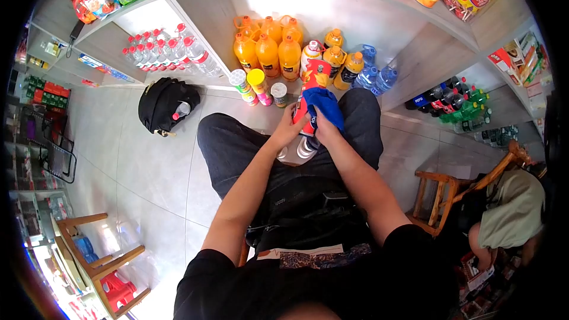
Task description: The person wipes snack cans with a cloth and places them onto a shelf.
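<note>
Between my knees my left hand is wrapped round a tall red snack canister, which is tilted with its far end toward the shelf. My right hand grips a blue cloth pressed against the canister's side. The cloth hides part of the canister and some of my right fingers. Just beyond on the floor stand a canister with a yellow lid, a canister with a pale lid and a dark-topped jar.
Orange juice bottles and blue-tinted water bottles fill the low shelf ahead. Packed water bottles stand at left, near a black backpack. Soda bottles are at right. Behind them, another person's hand shows beside a wooden chair.
</note>
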The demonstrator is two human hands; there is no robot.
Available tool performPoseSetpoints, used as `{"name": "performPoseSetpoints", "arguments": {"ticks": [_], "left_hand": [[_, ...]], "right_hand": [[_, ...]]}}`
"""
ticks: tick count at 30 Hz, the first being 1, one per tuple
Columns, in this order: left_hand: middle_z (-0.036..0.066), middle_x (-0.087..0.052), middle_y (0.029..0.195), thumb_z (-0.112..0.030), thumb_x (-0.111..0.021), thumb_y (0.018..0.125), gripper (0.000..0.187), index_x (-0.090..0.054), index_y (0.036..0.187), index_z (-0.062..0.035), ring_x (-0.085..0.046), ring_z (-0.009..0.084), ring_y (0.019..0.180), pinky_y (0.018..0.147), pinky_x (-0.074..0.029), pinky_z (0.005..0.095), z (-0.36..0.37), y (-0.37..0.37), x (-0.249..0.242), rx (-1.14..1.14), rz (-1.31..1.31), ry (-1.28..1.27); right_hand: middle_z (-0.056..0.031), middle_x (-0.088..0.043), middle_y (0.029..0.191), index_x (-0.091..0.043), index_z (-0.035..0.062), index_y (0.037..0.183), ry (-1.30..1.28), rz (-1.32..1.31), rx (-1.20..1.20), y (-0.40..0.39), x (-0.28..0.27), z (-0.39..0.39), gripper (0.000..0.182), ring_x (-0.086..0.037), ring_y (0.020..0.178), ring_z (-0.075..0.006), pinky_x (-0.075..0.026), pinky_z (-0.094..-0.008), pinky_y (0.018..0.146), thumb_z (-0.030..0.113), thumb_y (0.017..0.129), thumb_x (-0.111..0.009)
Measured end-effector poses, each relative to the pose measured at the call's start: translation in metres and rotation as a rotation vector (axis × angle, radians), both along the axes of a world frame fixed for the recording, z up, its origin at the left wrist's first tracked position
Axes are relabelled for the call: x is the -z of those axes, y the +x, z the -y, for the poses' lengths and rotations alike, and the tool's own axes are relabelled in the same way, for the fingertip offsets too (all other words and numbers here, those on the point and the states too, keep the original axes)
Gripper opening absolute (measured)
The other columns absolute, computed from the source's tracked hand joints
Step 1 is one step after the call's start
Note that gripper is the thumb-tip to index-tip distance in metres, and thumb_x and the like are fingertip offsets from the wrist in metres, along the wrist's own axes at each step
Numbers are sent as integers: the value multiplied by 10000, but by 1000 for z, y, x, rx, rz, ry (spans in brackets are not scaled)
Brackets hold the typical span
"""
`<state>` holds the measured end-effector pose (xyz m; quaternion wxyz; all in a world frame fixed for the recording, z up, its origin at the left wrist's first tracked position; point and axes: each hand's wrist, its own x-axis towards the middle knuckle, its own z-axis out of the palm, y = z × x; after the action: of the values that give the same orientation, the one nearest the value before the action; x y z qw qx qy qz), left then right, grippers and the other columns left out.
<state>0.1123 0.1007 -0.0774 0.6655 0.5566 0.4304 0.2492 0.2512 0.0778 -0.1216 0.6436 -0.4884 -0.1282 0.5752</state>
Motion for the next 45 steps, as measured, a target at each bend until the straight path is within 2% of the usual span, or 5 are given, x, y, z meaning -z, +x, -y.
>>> {"name": "performPoseSetpoints", "arguments": {"ticks": [5, 12, 23, 26, 45], "left_hand": [[144, -536, 1256, -237, -706, 876, 734, -269, 1424, -18, -555, 186, 1098, 938, -469, 331, -4, -1, 19, 79, 167, -99], [199, -551, 1208, -173, -786, 761, 865, -249, 1424, -30, -561, 284, 1115, 974, -443, 373, -3, -13, 5, 264, -228, 280], [261, -540, 1228, -55, -742, 672, 855, -279, 1391, -77, -512, 435, 1165, 976, -432, 433, -12, -26, 12, 196, -437, 419], [254, -512, 1259, -69, -777, 618, 876, -340, 1377, -93, -477, 464, 1174, 986, -425, 463, -21, -38, 23, 144, -535, 535], [172, -514, 1247, 30, -649, 699, 658, -487, 1298, -187, -462, 407, 1183, 958, -440, 484, -25, -46, 14, -115, -711, 710]], "right_hand": [[-11, -617, 1045, -578, 104, 1152, -20, -105, -13, 5, 26, -4, 220, -589, 933, -114, -481, -260, 794, 186, 948, -581], [-5, -630, 982, -607, 91, 1077, 151, 83, 75, 10, -48, -4, 196, -609, 844, -111, -488, -252, 722, 130, 886, -623], [-20, -632, 1123, -586, 132, 1137, 253, -371, 72, 24, -27, -4, 302, -578, 1073, -184, -420, -366, 994, 312, 899, -631], [-18, -642, 1036, -592, 149, 1117, 170, -480, 0, 22, -41, -3, 227, -604, 975, -176, -478, -328, 882, 210, 900, -612], [-17, -648, 1101, -590, 147, 1175, 160, -316, -112, 29, -32, -12, 273, -612, 1019, -162, -477, -345, 916, 306, 955, -562]]}}
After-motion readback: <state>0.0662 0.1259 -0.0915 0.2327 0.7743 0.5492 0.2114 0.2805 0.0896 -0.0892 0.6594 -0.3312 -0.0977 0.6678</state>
